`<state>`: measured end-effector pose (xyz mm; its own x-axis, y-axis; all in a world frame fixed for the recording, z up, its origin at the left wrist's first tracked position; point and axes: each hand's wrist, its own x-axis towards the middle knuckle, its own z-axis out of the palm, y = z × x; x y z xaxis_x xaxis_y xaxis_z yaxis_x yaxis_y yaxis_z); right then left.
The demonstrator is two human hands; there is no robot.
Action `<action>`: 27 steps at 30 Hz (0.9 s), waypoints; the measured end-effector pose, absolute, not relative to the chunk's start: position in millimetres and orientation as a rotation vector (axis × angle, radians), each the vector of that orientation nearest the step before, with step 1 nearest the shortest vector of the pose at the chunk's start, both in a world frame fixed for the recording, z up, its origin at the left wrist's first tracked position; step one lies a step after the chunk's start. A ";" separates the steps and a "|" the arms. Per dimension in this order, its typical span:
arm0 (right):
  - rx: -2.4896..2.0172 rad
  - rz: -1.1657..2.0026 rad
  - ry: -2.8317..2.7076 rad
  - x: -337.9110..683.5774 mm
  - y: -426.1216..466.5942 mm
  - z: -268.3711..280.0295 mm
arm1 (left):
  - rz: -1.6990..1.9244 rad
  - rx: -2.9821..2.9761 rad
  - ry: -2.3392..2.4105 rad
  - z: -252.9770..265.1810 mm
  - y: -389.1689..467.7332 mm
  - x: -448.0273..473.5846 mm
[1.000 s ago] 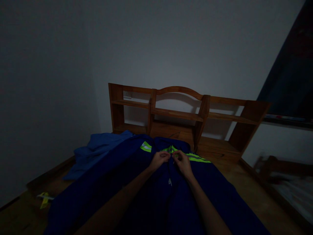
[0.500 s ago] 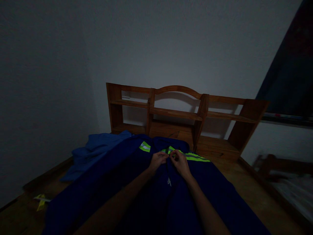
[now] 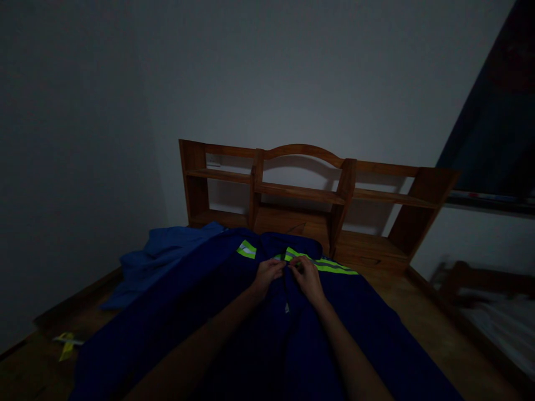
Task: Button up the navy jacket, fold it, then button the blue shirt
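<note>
A dark blue work jacket (image 3: 359, 312) with green and silver reflective strips lies spread out in front of me, its collar at the far end. My left hand (image 3: 268, 274) pinches the edge of its front opening just below the collar. Facing it, my right hand (image 3: 307, 275) pinches the opposite edge beside the reflective strip (image 3: 334, 266). The fingertips of both hands nearly meet; whether a button or zip is between them is too dark to tell. Lower on the opening is a small pale tag-like piece (image 3: 287, 307).
A lighter blue cloth (image 3: 167, 250) lies crumpled to the left of the jacket. Behind stands a wooden headboard with shelves (image 3: 301, 192) against the wall. A yellow and white item (image 3: 67, 342) is at the lower left. A wooden piece of furniture (image 3: 480, 278) is at the right.
Both hands stay at the jacket's front opening, with only slight finger movement. The view has shifted a little.
</note>
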<state>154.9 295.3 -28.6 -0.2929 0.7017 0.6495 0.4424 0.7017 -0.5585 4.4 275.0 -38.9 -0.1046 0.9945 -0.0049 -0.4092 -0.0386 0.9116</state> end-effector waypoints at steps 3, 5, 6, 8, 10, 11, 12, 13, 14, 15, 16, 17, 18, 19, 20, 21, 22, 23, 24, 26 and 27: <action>-0.889 0.339 -1.950 155.4 296.9 -30.2 | 1.473 0.851 0.961 -41.0 275.4 4.2; -0.889 0.337 -1.956 155.3 297.8 -31.5 | 1.474 0.852 0.970 -42.7 276.2 4.1; -0.889 0.336 -1.957 155.2 298.1 -32.0 | 1.474 0.855 0.974 -43.4 276.7 4.0; -0.894 0.337 -1.950 155.1 298.4 -32.5 | 1.469 0.861 0.979 -44.6 277.7 3.7; -0.901 0.349 -1.940 155.5 298.3 -32.1 | 1.463 0.869 0.980 -45.3 278.3 3.1; -0.905 0.368 -1.930 155.9 298.3 -31.7 | 1.460 0.874 0.977 -45.4 278.5 2.7; -0.913 0.401 -1.915 156.5 298.5 -31.4 | 1.456 0.879 0.971 -45.5 278.5 2.3; -0.923 0.453 -1.895 157.2 299.0 -31.4 | 1.452 0.883 0.964 -45.6 278.6 2.0; -0.936 0.535 -1.865 158.0 299.8 -31.7 | 1.445 0.888 0.957 -45.8 278.7 1.6; -0.948 0.633 -1.827 158.8 301.1 -32.4 | 1.438 0.902 0.953 -46.0 279.0 1.4; -0.957 0.731 -1.789 159.6 302.8 -33.6 | 1.431 0.922 0.956 -46.3 279.5 1.3; -0.963 0.817 -1.754 160.2 304.9 -35.0 | 1.426 0.945 0.966 -46.6 280.3 1.3; -0.968 0.883 -1.727 160.6 307.1 -36.6 | 1.423 0.968 0.980 -46.8 281.5 1.4; -0.972 0.931 -1.708 160.9 309.3 -38.0 | 1.422 0.990 0.997 -47.0 282.8 1.7; -0.977 0.965 -1.695 160.9 311.4 -39.2 | 1.423 1.008 1.014 -47.0 284.2 2.1; -0.981 0.993 -1.686 160.8 313.1 -40.1 | 1.427 1.020 1.029 -46.8 285.5 2.6; -0.983 1.026 -1.674 160.6 314.4 -40.5 | 1.430 1.032 1.040 -46.4 286.7 3.2; -0.983 1.059 -1.662 160.3 315.3 -40.5 | 1.433 1.047 1.050 -45.9 287.6 3.8; -0.981 1.088 -1.651 160.0 315.8 -40.1 | 1.435 1.064 1.058 -45.3 288.3 4.4; -0.973 1.130 -1.633 159.8 315.9 -38.9 | 1.434 1.095 1.068 -44.8 289.1 5.3; -0.968 1.144 -1.625 159.9 315.7 -38.3 | 1.436 1.120 1.076 -45.1 289.4 5.5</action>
